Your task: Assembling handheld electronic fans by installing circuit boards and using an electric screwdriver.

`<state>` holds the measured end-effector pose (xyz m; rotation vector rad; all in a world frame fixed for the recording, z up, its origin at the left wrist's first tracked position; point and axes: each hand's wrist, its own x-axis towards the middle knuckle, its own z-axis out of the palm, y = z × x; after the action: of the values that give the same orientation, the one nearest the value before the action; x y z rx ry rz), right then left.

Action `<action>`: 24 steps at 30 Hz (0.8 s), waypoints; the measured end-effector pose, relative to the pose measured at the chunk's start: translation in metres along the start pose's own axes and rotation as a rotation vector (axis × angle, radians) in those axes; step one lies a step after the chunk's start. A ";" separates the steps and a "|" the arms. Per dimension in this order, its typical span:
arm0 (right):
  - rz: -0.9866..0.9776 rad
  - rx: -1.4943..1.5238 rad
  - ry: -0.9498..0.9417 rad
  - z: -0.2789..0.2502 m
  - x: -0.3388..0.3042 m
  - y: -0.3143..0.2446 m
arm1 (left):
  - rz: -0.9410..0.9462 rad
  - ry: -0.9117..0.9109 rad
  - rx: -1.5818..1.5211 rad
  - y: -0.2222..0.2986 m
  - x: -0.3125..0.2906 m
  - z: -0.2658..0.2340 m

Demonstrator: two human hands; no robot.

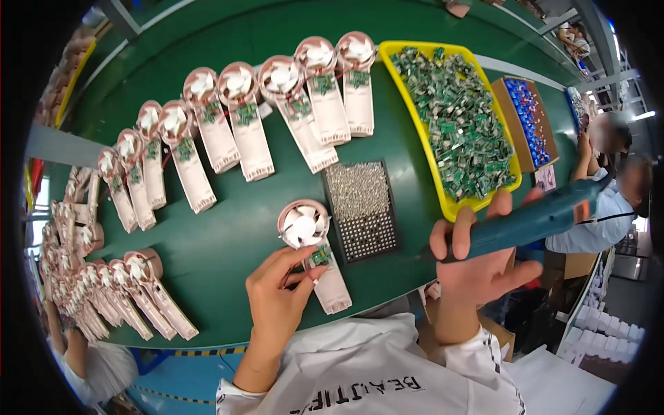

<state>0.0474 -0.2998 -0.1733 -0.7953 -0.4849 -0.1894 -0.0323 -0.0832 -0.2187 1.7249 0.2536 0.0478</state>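
Note:
A pink handheld-fan half (pixel 335 292) lies on the green table in front of me, its white fan blades (pixel 304 225) at the far end. A small green circuit board (pixel 320 256) sits in its handle. My left hand (pixel 280 283) is closed at the board's left edge, with thin reddish wires (pixel 286 278) between thumb and finger. A teal electric screwdriver (pixel 522 225) lies across my right hand (pixel 477 266), gripped between fingers and palm. Its dark bit points left, apart from the fan half. Between fan and screwdriver is a black screw tray (pixel 366 242), piled with small silver screws (pixel 358 190).
A yellow tray (pixel 441 200) full of green circuit boards stands at the right, beside a cardboard box (pixel 510 124) of blue parts. Several open fan halves (pixel 250 149) curve along the far side; more (pixel 155 304) crowd the left. Co-workers (pixel 595 228) sit at right and left.

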 end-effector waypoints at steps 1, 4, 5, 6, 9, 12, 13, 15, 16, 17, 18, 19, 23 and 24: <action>0.019 0.027 -0.081 -0.005 0.007 0.002 | -0.015 -0.026 0.010 0.004 0.003 0.003; 0.045 0.040 -0.127 0.000 0.017 0.020 | -0.001 -0.004 0.015 0.005 0.007 0.006; 0.054 0.013 -0.195 -0.001 0.022 0.026 | -0.009 0.001 -0.010 0.004 0.007 0.007; 0.154 0.019 -0.215 0.006 0.025 0.022 | -0.027 0.003 -0.017 0.003 0.006 0.007; 0.087 -0.090 -0.249 0.008 0.028 0.031 | -0.030 0.028 -0.031 0.000 0.004 0.008; 0.063 -0.107 -0.223 0.019 0.027 0.038 | -0.041 0.015 -0.061 0.000 0.003 0.008; 0.072 -0.103 -0.219 0.018 0.024 0.037 | -0.024 0.010 -0.059 0.000 0.001 0.008; 0.030 -0.042 -0.146 0.011 0.014 0.038 | 0.001 -0.004 -0.018 -0.001 0.004 0.006; 0.024 -0.130 -0.121 0.013 0.011 0.037 | 0.001 -0.017 0.015 0.000 0.004 0.005; 0.031 -0.135 -0.120 0.011 0.012 0.036 | 0.004 -0.014 0.013 -0.001 0.002 0.005; 0.078 -0.213 -0.214 0.006 0.013 0.033 | -0.003 -0.016 0.008 -0.001 0.002 0.005; 0.125 -0.289 -0.308 0.002 0.014 0.033 | 0.002 -0.012 0.013 -0.002 0.002 0.004; 0.098 -0.241 -0.262 0.007 0.012 0.035 | -0.003 -0.016 -0.002 -0.002 0.003 0.005; 0.133 -0.269 -0.209 0.013 0.013 0.040 | -0.014 -0.016 -0.005 -0.002 0.003 0.005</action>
<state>0.0679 -0.2624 -0.1842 -1.1144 -0.6093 -0.0473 -0.0292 -0.0869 -0.2214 1.7183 0.2531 0.0241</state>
